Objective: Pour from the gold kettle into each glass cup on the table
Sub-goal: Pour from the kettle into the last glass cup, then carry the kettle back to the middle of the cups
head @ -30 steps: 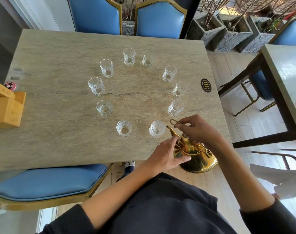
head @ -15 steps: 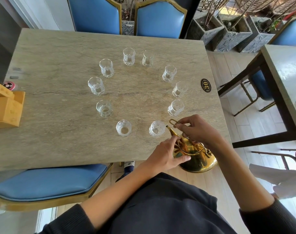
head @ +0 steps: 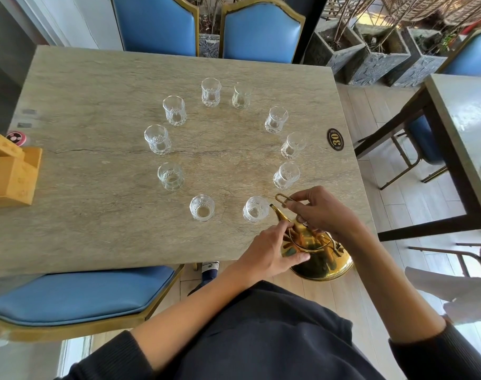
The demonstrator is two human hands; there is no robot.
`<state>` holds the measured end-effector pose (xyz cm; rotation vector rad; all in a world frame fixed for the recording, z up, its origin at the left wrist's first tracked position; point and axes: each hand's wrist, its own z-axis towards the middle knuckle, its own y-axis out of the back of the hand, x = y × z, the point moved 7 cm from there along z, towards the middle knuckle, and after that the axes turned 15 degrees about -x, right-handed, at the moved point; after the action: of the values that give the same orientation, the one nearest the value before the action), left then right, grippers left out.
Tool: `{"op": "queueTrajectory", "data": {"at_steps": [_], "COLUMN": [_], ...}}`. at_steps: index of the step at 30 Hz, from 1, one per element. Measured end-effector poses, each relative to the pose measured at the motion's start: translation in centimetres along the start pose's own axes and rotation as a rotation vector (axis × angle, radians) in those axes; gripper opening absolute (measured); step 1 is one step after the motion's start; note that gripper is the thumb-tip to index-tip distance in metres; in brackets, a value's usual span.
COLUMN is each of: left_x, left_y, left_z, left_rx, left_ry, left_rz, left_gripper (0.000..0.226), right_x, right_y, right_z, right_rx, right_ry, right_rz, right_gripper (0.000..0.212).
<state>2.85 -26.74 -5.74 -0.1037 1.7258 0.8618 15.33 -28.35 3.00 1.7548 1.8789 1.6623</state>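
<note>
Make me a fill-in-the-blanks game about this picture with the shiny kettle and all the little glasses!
1. The glass cups stand in a ring, and there are ____ of them.
2. The gold kettle points its spout at the nearest glass cup, which stands at the ____ edge of the table.
3. The chairs have ____ cushions.
4. The round plaque shows the number ____.

Missing words: ten; near; blue; 30

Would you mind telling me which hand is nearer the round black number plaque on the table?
Right. The right hand lies below-left of the plaque; the left hand sits farther down-left.
</note>
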Motion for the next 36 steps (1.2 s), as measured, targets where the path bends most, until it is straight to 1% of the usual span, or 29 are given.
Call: {"op": "queueTrajectory", "data": {"at_steps": [18,26,32,36], "left_x": [0.3,0.9,2.3,2.4], "left_y": [-0.1,-0.4,-0.5,0.5], "left_z": [0.4,0.8,0.9,1.3], "left_rx": [0.01,0.048,0.094,0.081], "left_ry": [-0.008,0.012,0.062,0.051], "left_rz": [0.007,0.033,0.059,0.09], "left_gripper": [0.081,0.082,0.081,0.078], "right_x": [0.2,-0.1,-0.7,-0.6], "right_y": [0.0,-0.2,-0.7,-0.3], "right_z": [0.3,0.5,0.3,-0.2], "right_rx": [-0.007,-0.022,-0.033,-0.058], "right_ry": [-0.007,-0.022,-0.06,-0.056], "right_rz": [0.001,-0.009,0.048,0.118], "right_gripper": [0.028,0.028,0.026,0.024]}}
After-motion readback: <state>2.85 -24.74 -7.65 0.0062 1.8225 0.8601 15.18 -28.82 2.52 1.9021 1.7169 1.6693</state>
